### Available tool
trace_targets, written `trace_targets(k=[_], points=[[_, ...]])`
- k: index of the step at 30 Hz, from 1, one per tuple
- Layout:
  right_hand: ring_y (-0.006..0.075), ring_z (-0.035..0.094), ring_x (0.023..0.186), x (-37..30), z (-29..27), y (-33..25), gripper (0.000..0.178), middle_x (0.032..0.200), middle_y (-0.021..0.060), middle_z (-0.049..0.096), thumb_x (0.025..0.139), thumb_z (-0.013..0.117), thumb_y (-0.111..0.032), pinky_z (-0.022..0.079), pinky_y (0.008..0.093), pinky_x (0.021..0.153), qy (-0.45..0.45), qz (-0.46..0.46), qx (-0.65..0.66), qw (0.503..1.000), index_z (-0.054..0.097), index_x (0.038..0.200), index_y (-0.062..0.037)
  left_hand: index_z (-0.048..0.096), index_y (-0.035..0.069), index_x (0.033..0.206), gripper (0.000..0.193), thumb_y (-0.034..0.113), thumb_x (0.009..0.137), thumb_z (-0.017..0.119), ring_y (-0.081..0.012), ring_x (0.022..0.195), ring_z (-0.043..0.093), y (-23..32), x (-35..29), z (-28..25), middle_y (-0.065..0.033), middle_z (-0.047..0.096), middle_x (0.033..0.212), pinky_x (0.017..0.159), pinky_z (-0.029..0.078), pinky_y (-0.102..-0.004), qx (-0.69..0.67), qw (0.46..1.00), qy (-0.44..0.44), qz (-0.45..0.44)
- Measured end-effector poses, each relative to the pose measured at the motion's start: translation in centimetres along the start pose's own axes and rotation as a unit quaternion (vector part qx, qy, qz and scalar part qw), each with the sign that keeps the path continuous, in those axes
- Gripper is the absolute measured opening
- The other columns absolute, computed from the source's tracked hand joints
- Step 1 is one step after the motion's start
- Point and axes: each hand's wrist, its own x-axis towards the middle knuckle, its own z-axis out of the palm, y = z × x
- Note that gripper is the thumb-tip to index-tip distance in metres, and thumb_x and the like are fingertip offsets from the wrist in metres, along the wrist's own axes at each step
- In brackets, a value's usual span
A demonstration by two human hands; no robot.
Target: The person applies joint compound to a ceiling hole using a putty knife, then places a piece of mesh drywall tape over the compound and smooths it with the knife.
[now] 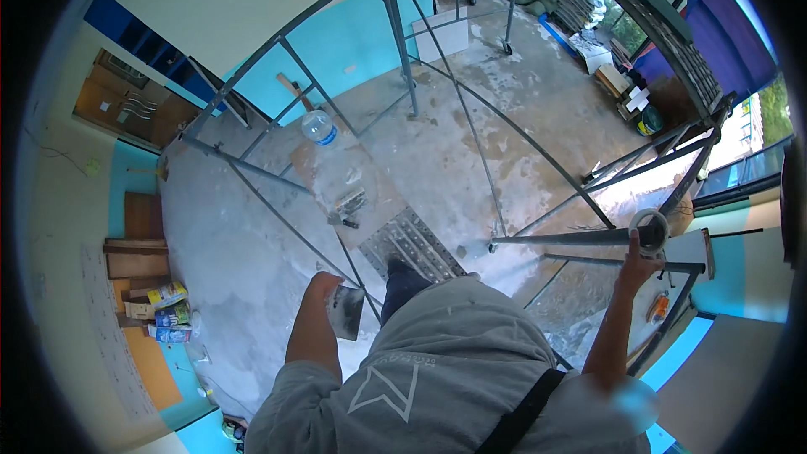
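1. The far wall [361,42] has 2 bands of colour: cream above, turquoise below.
2. The floor [437,151] is grey and blotchy, with pale patches.
3. On the left are blue shelving [139,29] and a brown wooden unit [126,105].
4. On the right, windows [773,109] show green foliage; bright light falls on the floor nearby.

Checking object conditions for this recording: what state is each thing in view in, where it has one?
Left hand: closed on the metal blade
Metal blade: held
Right hand: closed on the pale roll
Pale roll: held
Scaffold: assembled, standing
Perforated plank: lying flat
Clear bottle: whether capped, unclear
Floor: patchy, stained
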Motion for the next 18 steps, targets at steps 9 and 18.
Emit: trace_targets(k=[9,18], points=[[0.0275,0.054,0.1,-0.2,0.3,-1.8,0.083,0.113,0.0175,0.055,0.069,0.087,-0.034,0.04,0.0409,0.094,-0.029,-0.057,-0.135,0.989,0.042,0.125,0.0065,0.07,0.0,0.09,0.036,0.033,0.079,0.075,-0.0259,0.07,0.064,-0.6,2.7,-0.2,-0.0168,0.067,0.08,0.065,0.05,-0.0425,0.13,0.989,0.004,0.075],[0.0267,0.062,0.097,-0.2,-1.5,-5.0,0.086,0.11,0.0237,0.06,0.074,0.083,-0.038,0.052,0.0351,0.081,0.023,0.096,-0.026,0.995,0.036,0.131,0.0049,0.07,-0.002,0.09,0.04,0.036,0.077,0.074,-0.0287,0.075,0.066,15.6,8.3,-5.5,-0.0204,0.068,0.082,0.07,0.05,-0.0422,0.175,0.972,-0.011,0.155]])
